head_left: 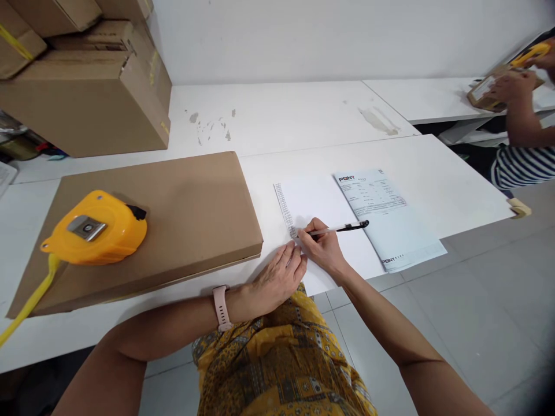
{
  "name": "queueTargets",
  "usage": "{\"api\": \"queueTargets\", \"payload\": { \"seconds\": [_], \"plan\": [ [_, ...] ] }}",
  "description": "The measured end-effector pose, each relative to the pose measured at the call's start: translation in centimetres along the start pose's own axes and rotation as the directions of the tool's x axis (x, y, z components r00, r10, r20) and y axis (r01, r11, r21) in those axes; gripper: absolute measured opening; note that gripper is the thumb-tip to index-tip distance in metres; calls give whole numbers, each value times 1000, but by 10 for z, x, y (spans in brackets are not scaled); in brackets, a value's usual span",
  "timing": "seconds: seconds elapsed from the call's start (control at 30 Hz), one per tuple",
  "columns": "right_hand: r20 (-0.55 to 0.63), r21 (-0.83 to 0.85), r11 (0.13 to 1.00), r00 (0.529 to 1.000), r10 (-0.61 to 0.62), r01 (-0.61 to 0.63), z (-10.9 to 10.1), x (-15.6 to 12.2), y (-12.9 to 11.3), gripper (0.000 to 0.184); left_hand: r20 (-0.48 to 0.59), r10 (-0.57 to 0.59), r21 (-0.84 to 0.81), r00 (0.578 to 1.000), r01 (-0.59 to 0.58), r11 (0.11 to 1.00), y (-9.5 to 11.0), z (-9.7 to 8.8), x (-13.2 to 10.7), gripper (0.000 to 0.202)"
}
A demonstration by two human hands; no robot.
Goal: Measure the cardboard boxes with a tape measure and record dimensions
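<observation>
My right hand [321,247] is closed around a pen [342,229], whose tip rests on the left column of a white sheet of paper [321,202]. My left hand [276,279] lies flat with fingers stretched out, pressing the sheet's lower left edge just beside the pen tip. It wears a pink watch band at the wrist. A second printed form [385,219] lies partly over the sheet to the right. A flat brown cardboard box [186,214] lies left of the paper, with a yellow tape measure [97,228] on top, its yellow tape trailing off the lower left.
Stacked cardboard boxes [87,75] stand at the back left on the white table [281,121]. At the far right another person in a striped shirt [520,164] handles a small parcel [489,89] with a yellow tool. Grey tiled floor lies to the lower right.
</observation>
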State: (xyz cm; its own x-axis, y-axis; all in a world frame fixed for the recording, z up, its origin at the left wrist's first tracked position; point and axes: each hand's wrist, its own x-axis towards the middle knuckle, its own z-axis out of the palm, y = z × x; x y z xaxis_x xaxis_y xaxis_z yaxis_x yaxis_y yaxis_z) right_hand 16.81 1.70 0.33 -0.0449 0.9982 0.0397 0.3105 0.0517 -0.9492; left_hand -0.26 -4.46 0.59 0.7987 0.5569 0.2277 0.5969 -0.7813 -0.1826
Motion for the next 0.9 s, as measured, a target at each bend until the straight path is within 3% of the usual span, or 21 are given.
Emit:
{"api": "queueTargets", "payload": {
  "seconds": [0.9],
  "plan": [
    [-9,-21,1000,1000,-14,13,0,1,1,27,-6,7,22,1000,-7,1000,0,-1,0,44]
  ]
}}
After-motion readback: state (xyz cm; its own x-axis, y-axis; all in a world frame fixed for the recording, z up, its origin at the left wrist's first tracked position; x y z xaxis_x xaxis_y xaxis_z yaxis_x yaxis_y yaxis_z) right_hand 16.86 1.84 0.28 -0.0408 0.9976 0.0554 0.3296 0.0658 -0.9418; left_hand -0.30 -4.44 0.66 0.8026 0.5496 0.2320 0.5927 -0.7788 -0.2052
